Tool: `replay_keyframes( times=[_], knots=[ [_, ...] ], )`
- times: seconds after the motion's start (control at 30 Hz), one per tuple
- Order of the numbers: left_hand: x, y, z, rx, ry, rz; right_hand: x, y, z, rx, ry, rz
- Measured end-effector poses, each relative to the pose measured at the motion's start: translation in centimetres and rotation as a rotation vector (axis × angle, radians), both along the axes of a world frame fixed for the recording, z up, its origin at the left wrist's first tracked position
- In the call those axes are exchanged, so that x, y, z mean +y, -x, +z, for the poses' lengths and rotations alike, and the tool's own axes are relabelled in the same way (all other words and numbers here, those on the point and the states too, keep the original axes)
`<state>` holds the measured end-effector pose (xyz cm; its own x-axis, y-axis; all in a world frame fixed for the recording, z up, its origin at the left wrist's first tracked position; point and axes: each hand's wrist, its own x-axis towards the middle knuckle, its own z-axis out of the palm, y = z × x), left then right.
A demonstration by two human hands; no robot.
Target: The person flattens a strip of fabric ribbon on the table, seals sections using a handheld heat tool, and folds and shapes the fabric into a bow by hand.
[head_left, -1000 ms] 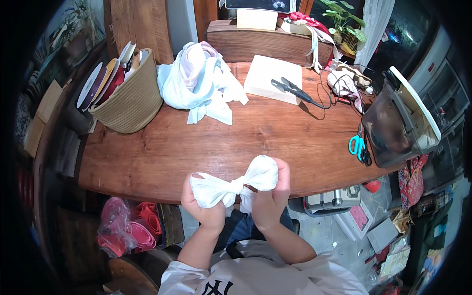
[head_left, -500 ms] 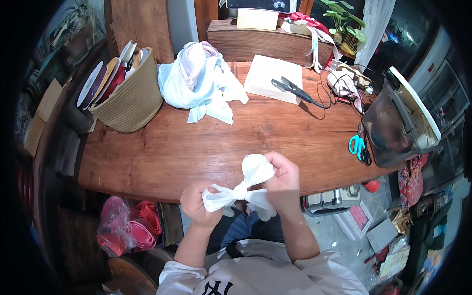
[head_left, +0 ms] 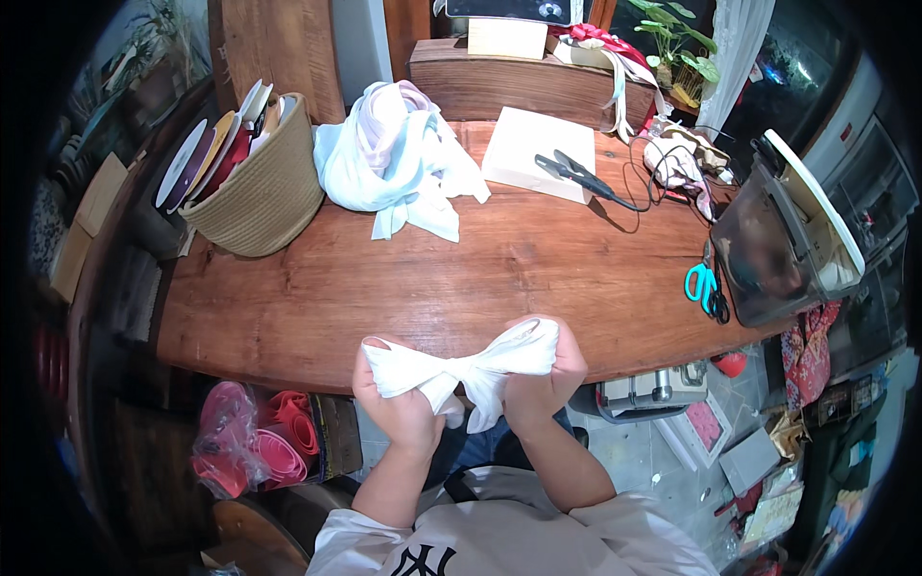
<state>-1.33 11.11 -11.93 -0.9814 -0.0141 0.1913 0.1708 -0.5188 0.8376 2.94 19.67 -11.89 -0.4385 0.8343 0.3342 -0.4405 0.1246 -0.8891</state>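
A white fabric bow (head_left: 468,369) is stretched between my two hands just off the near edge of the wooden table (head_left: 403,298). My left hand (head_left: 389,403) is closed on its left loop, and my right hand (head_left: 552,379) grips the right loop. Both loops are spread wide, with a gathered middle and two tails hanging down between my wrists. The cloth hides part of the fingers on each hand.
A woven basket of ribbon spools (head_left: 259,182) stands at the left beside a pale blue and lilac cloth heap (head_left: 394,163). Farther right, a black corded iron (head_left: 576,173) rests on a white box (head_left: 514,158). Turquoise-handled scissors (head_left: 703,283) lie next to a grey bin (head_left: 768,240).
The bow has turned from a tilted position to nearly level, and its loops are pulled wider. My right hand has come down; my left hand still holds its loop.
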Motion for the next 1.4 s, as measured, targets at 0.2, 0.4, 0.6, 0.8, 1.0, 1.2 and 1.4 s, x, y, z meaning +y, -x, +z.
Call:
replay_keyframes(
  times=[0.2,0.4,0.6,0.8,1.0,1.2,1.4],
  knots=[
    [0.2,0.7,0.7,0.11,0.122,0.024,0.4,-0.1,1.3,0.019,0.011,-0.031],
    [-0.6,1.0,2.3,-0.047,0.062,-0.32,2.4,-0.2,1.0,-0.025,-0.312,0.0],
    [-0.5,1.1,2.1,-0.037,0.154,-0.309,4.0,-0.1,0.9,-0.128,-0.865,-0.384],
    [0.2,0.9,0.6,-0.071,0.012,-0.127,4.5,-0.6,0.2,-0.213,-0.835,-0.197],
    [0.6,1.4,-0.3,0.044,0.042,-0.034,2.9,-0.5,1.4,-0.03,-0.057,0.126],
    [0.3,1.0,-0.3,0.129,0.07,0.027,2.4,-0.3,0.6,0.032,0.004,0.079],
    [-0.1,0.8,-0.4,0.261,0.206,0.144,2.2,0.3,1.1,0.098,0.062,0.052]
  ],
)
